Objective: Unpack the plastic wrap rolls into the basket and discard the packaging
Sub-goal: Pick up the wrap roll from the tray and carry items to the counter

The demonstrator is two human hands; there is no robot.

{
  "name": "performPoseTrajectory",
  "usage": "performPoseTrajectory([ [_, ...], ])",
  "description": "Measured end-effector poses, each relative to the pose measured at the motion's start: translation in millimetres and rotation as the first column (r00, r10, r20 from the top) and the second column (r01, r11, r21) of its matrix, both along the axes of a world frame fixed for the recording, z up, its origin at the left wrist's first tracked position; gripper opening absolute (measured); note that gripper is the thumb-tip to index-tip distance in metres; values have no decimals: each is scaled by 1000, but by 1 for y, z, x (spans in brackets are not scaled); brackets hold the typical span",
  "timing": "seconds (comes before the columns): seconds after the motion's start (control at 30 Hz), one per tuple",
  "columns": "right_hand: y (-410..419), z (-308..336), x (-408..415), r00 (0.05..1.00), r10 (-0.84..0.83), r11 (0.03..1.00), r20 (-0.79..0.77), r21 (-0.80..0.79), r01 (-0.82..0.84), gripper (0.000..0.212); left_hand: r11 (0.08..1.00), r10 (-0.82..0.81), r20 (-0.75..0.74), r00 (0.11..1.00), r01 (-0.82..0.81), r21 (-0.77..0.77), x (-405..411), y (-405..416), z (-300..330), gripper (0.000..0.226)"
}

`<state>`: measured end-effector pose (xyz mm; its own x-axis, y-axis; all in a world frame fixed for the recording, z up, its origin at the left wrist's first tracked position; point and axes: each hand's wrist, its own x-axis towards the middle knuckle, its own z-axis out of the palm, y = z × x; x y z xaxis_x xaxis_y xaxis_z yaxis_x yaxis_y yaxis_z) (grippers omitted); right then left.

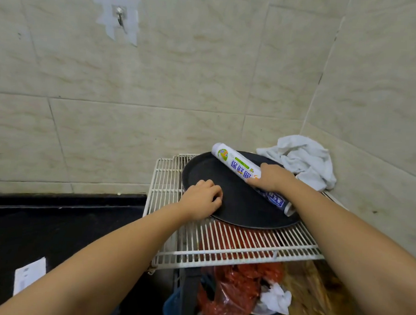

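A plastic wrap roll (235,164) in white, green and blue printed packaging lies across a round black tray (243,207) on a white wire rack. My right hand (272,178) is closed around the roll's middle, hiding part of it. My left hand (201,199) rests with curled fingers on the tray's left rim, gripping its edge. No basket can be seen.
The white wire rack (167,179) stands in a tiled corner. A crumpled white cloth (303,160) lies behind the tray. Below the rack sit a red plastic bag (238,289) and crumpled paper (276,299). A black countertop (54,221) stretches left. A hook (120,18) is taped to the wall.
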<state>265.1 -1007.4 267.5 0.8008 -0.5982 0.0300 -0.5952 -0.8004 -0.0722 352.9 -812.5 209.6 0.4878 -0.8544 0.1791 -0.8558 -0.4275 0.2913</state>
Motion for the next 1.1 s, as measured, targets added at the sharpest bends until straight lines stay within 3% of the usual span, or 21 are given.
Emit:
performPoseTrajectory([
  [0.17,54,31,2,981,42,996,190,72,-56,58,991,-127,-70,989,130,34,-6,28,10,31],
  [0.33,138,51,22,947,64,966,314,220,-138,52,980,-157,-24,987,152,-132,4,108,6,29],
  [0.47,214,45,43,892,81,860,444,422,-288,37,982,-9,-127,992,-15,-187,35,189,-4,24],
  [0.6,273,24,57,873,37,771,486,542,-335,40,958,160,-256,953,-213,-194,57,265,-37,23],
  [0.73,314,-17,70,880,12,689,474,634,-351,46,891,379,-382,843,-444,-94,61,321,-100,26],
  [0.87,337,-72,77,905,-5,652,424,688,-319,46,667,688,-450,569,-740,86,57,334,-148,52],
  [0.93,338,-101,79,928,-9,646,371,711,-278,46,584,768,-440,465,-790,184,55,324,-162,69],
  [1.1,327,-154,81,969,17,636,247,745,-201,47,450,867,-362,342,-850,274,53,307,-186,97],
])
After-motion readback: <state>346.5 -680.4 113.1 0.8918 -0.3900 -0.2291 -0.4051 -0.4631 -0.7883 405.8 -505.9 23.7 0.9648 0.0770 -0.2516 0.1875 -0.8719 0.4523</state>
